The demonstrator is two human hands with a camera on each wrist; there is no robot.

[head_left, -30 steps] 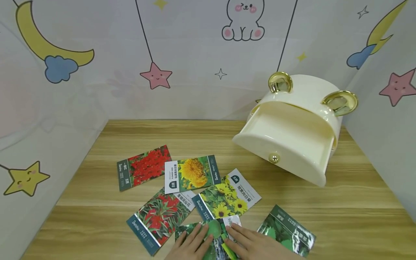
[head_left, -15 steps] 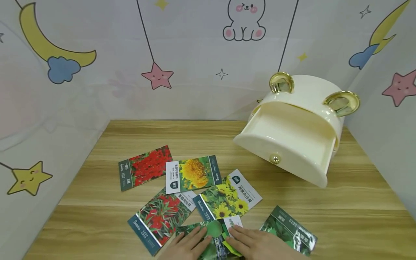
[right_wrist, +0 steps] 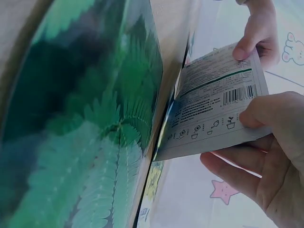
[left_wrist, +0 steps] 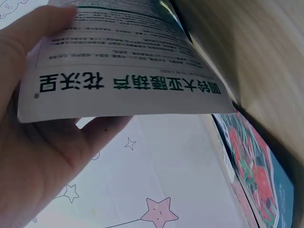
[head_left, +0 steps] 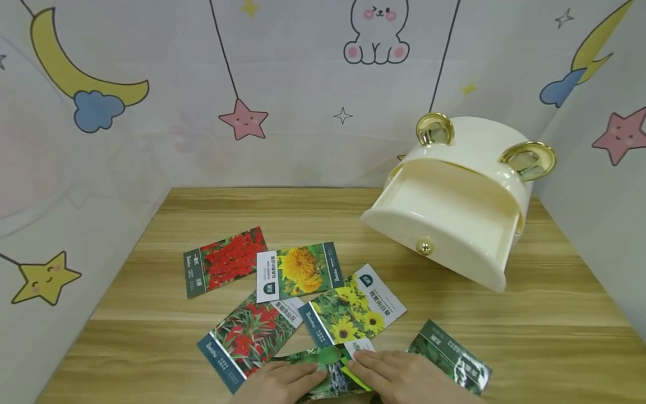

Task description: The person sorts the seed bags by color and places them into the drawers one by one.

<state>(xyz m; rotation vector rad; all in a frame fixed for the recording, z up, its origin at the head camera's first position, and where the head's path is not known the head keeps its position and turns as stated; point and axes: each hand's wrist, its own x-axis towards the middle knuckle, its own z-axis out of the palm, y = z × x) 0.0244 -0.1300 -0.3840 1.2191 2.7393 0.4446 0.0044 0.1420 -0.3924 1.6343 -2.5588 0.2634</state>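
1. Left hand [head_left: 280, 384]: low at the near side, thumb on the back of the green packet [head_left: 337, 377], fingers across its front; pinched on its left part.
2. Right hand [head_left: 404, 379]: matching pinch, right part.
3. Change from half a second ago: packet's near edge tipped up, its front foreshortened; fingers more bent.
4. Packet: dark green front, pale green rounded shape; white back, printed text, barcode, small icons.
5. Location: near side of counter [head_left: 545, 314], between red-flower packet [head_left: 249, 336], left, and leaf packet [head_left: 451, 357], right.
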